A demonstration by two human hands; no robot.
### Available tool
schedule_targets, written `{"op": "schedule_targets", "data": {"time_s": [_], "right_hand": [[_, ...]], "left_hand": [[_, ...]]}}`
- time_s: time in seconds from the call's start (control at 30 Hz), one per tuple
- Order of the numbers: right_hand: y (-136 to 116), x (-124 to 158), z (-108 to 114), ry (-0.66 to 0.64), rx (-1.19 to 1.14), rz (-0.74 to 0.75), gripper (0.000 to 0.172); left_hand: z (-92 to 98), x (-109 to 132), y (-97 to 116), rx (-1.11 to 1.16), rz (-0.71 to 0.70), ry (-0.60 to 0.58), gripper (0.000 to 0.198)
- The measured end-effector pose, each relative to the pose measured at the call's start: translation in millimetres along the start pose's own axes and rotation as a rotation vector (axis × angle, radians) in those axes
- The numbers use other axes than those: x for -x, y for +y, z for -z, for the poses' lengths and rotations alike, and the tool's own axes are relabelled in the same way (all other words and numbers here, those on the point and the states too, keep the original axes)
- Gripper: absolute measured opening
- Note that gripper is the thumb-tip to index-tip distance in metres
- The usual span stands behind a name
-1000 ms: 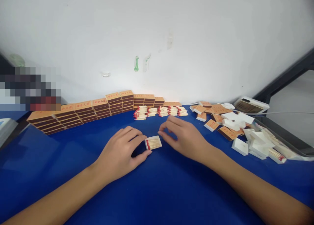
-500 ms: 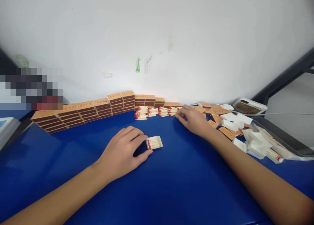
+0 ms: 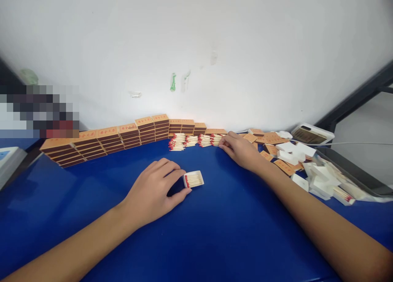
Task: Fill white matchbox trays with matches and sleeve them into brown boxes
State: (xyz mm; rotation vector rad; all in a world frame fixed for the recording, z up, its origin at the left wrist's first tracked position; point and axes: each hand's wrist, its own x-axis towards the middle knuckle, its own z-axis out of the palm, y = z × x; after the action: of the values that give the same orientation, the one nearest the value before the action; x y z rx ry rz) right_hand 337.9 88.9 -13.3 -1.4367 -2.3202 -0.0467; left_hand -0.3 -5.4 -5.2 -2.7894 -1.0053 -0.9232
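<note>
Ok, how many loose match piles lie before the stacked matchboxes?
4 match piles, side by side before the stacked matchboxes; the right hand covers the row's right end, perhaps hiding another.

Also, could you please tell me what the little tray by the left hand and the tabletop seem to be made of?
The tray looks like thin white matte card, judging by its folded walls. The tabletop seems smooth blue plastic or laminate: it shows a soft sheen.
</note>
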Motion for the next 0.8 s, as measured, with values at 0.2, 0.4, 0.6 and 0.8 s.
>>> {"op": "schedule_targets", "data": {"time_s": [0.2, 0.4, 0.6, 0.8], "right_hand": [[-1.5, -0.8, -0.4, -0.001, -0.013, 0.0, 0.012], [-2.3, -0.4, -1.2, 0.002, -0.018, 0.001, 0.011], [-1.5, -1.0, -2.6, -0.006, 0.008, 0.018, 0.016], [-3.3, 0.5, -2.0, -0.047, 0.043, 0.012, 0.013]], "left_hand": [[0.7, -0.3, 0.7, 0.004, 0.003, -0.005, 0.026], [0.8, -1.3, 0.6, 0.001, 0.003, -0.011, 0.026], [0.3, -0.8, 0.4, 0.002, 0.006, -0.018, 0.026], [1.3, 0.4, 0.4, -0.002, 0.007, -0.019, 0.026]]}}
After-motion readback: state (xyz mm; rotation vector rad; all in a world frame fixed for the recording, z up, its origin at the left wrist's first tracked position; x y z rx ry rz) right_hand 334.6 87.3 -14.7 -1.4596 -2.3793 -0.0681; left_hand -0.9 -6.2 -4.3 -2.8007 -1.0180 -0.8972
